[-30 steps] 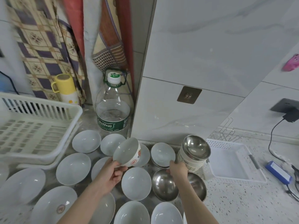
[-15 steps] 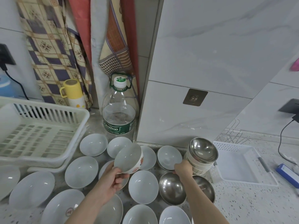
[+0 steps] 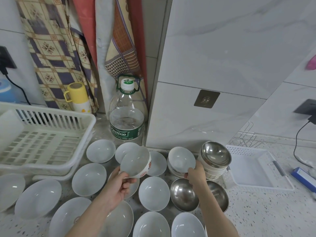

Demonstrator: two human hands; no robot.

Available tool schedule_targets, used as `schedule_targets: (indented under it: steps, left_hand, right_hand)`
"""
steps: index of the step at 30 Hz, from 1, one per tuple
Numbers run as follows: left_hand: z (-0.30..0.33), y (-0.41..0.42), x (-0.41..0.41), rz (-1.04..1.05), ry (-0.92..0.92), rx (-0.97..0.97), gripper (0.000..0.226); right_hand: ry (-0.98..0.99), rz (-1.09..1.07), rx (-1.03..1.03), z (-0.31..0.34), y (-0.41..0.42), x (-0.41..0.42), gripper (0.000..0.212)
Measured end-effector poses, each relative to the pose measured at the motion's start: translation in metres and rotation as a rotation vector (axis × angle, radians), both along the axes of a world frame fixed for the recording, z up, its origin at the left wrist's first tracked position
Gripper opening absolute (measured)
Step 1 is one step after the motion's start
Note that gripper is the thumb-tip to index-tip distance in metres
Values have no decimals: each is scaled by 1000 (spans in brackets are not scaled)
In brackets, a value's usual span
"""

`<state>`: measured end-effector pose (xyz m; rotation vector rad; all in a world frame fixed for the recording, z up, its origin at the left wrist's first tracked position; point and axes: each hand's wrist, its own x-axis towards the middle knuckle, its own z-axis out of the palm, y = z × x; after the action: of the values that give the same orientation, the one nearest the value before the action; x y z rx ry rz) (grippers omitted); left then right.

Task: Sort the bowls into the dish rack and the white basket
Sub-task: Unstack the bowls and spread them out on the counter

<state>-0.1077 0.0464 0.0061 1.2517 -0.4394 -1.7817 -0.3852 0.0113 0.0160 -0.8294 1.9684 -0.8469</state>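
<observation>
My left hand (image 3: 122,185) grips a white bowl with a red print (image 3: 136,162), held tilted above the counter. My right hand (image 3: 195,173) pinches the near rim of another white bowl (image 3: 181,159), lifted off the small stack under it. Several white bowls (image 3: 89,179) and two steel bowls (image 3: 183,196) cover the counter. A stack topped by a steel bowl (image 3: 215,154) stands beside the white basket (image 3: 256,168) at right. The white dish rack (image 3: 42,142) sits at left with nothing in it.
A large water bottle (image 3: 127,117) stands behind the bowls against a tiled column. A yellow mug (image 3: 77,94) sits behind the rack. A wire rack (image 3: 246,137), a blue box (image 3: 304,179) and a cable lie at right.
My right hand has left the stack topped by the steel bowl, moved left and taken hold of a white bowl. The left hand's bowl stays raised. The view came closer.
</observation>
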Motion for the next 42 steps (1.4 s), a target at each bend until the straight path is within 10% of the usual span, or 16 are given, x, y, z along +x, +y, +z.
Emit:
schedule_targets:
  steps: [18,42]
  left_hand:
    - [20,8,-50,-10,8,-12,35]
    - [24,89,-278,166,119,-21,37]
  right_hand:
    - [-400,52,-282,65,68,-25,51]
    - [-190,37,-297,43,170,-273,56]
